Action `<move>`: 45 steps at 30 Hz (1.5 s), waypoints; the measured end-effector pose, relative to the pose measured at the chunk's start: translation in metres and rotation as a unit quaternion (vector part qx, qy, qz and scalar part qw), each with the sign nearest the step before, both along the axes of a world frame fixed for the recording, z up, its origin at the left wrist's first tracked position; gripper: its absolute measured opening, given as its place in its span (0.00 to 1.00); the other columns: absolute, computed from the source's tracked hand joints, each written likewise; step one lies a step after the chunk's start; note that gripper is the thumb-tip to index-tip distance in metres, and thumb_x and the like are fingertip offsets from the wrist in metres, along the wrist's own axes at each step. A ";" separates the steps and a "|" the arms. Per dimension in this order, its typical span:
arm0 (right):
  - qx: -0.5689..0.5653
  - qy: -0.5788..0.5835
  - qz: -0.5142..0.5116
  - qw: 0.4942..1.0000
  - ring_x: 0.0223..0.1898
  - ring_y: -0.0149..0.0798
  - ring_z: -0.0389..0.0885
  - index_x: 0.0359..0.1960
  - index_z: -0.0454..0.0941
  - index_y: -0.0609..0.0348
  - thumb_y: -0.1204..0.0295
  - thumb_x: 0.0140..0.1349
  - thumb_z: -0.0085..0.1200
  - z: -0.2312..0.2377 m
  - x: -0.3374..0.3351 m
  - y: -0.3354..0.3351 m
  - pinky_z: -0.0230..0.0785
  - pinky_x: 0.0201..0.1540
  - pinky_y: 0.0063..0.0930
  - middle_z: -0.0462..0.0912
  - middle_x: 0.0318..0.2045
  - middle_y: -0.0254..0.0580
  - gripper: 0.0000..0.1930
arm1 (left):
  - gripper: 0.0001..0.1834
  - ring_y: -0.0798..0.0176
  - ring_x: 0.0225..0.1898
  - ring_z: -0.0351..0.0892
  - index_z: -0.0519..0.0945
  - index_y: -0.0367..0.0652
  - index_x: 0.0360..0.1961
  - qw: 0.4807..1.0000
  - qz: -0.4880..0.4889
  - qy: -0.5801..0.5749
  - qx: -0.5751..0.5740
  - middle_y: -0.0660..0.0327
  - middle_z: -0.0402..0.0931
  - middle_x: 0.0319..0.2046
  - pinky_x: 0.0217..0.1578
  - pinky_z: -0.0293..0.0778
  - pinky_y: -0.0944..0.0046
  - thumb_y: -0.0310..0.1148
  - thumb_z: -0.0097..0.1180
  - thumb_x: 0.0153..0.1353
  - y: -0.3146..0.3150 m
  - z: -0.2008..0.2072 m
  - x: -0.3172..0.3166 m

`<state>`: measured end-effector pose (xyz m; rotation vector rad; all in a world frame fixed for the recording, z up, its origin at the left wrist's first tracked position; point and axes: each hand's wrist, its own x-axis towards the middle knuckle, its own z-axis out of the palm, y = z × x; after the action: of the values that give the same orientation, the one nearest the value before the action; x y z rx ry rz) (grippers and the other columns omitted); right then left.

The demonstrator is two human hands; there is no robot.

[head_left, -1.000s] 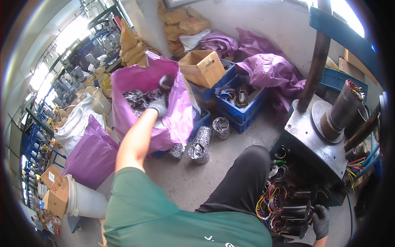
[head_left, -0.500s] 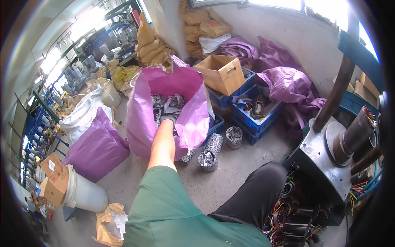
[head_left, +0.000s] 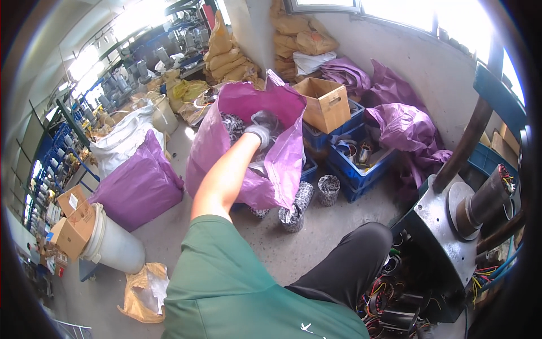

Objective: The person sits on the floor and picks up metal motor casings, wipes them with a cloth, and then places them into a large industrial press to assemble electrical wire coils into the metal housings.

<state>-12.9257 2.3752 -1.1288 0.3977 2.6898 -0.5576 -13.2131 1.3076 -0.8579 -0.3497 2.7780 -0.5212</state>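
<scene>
My left hand (head_left: 258,136), in a grey glove, reaches inside an open purple woven sack (head_left: 287,175) that stands on the floor ahead of me. Grey bundles in black-and-white patterned wrapping (head_left: 232,125) lie inside it, and the hand is up against one of them. The fingers are hidden among the bundles, so their grip does not show. Just right of the sack, a patterned wrapped cylinder (head_left: 292,219) and a shorter one (head_left: 328,190) stand on the floor. My right hand is out of view.
Blue crates (head_left: 353,179) and a wooden box (head_left: 324,107) stand beyond the sack. A second purple sack (head_left: 138,183), a white bucket (head_left: 118,240) and a small tan bag (head_left: 141,294) are at left. A metal-topped machine (head_left: 443,226) with wired motor parts (head_left: 389,305) rises at right.
My left hand has moved up and to the right within the sack. The sack's rim now leans to the right, and the view has shifted slightly.
</scene>
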 end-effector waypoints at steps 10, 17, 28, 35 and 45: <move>-0.054 -0.084 -0.065 0.993 0.61 0.59 0.71 0.69 0.64 0.63 0.37 0.66 0.45 -0.017 0.031 -0.065 0.64 0.62 0.45 0.72 0.60 0.65 0.43 | 0.07 0.43 0.35 0.82 0.79 0.41 0.34 0.819 -0.299 0.446 0.201 0.49 0.79 0.30 0.38 0.77 0.49 0.33 0.57 0.63 0.231 0.086 0.074; -0.089 -0.051 -0.113 0.988 0.66 0.62 0.69 0.68 0.66 0.63 0.33 0.66 0.40 0.016 0.018 -0.126 0.61 0.68 0.43 0.71 0.65 0.65 0.45 | 0.08 0.51 0.34 0.83 0.81 0.41 0.39 0.620 -0.502 0.218 0.563 0.55 0.81 0.35 0.37 0.80 0.59 0.25 0.64 0.58 0.489 0.020 0.088; -0.078 0.034 -0.110 0.990 0.58 0.53 0.80 0.60 0.76 0.60 0.49 0.64 0.59 0.040 0.022 -0.134 0.70 0.61 0.42 0.82 0.55 0.57 0.31 | 0.12 0.45 0.44 0.83 0.82 0.39 0.45 0.630 -0.429 -0.063 0.644 0.48 0.81 0.41 0.47 0.78 0.53 0.32 0.61 0.62 0.662 -0.096 0.117; -0.106 -0.005 -0.027 0.994 0.48 0.54 0.84 0.47 0.84 0.57 0.53 0.62 0.59 0.031 0.018 -0.147 0.74 0.53 0.45 0.86 0.43 0.56 0.21 | 0.17 0.41 0.48 0.80 0.81 0.46 0.50 0.662 -0.548 -0.091 0.503 0.47 0.80 0.45 0.50 0.77 0.47 0.39 0.60 0.62 0.691 -0.126 0.124; 0.075 0.206 0.174 0.960 0.40 0.53 0.84 0.32 0.86 0.53 0.53 0.57 0.57 0.160 -0.022 -0.205 0.76 0.43 0.49 0.86 0.33 0.48 0.17 | 0.45 0.41 0.60 0.76 0.71 0.40 0.66 0.662 -0.536 -0.167 0.497 0.40 0.75 0.58 0.60 0.74 0.52 0.46 0.75 0.48 0.672 -0.150 0.110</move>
<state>-12.9473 2.1706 -0.9685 -0.1799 3.1102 -0.3624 -13.1031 1.9793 -1.0077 1.4903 2.1262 0.7216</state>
